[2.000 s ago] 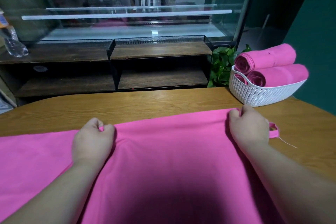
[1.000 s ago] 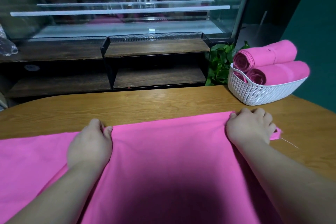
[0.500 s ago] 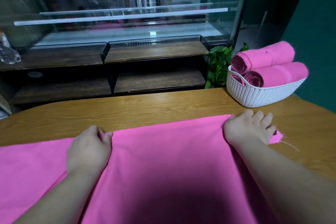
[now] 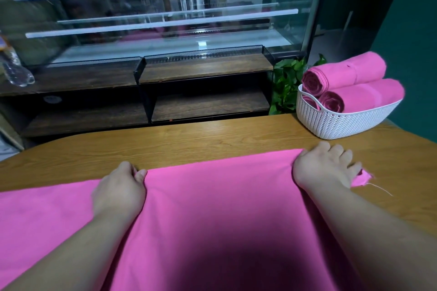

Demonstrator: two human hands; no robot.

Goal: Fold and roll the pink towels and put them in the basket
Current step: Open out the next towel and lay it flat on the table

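Note:
A large pink towel (image 4: 212,196) lies spread over the wooden table (image 4: 212,139), its far edge running between my hands. My left hand (image 4: 118,189) pinches that far edge with curled fingers. My right hand (image 4: 326,165) rests flat on the towel's right corner with fingers spread, the thumb side at the edge. A small towel corner and a loose thread (image 4: 378,188) stick out to its right. The white woven basket (image 4: 338,123) stands at the table's far right with rolled pink towels (image 4: 350,73) stacked in it.
Beyond the table stand dark wooden shelves (image 4: 203,71) and a glass display case (image 4: 165,19). A green plant (image 4: 286,82) sits left of the basket. A plastic bottle (image 4: 16,71) lies on the far-left shelf. A green wall is on the right.
My right hand went from a closed grip on the towel's edge to flat with fingers spread on the corner. My left hand stayed pinching the edge.

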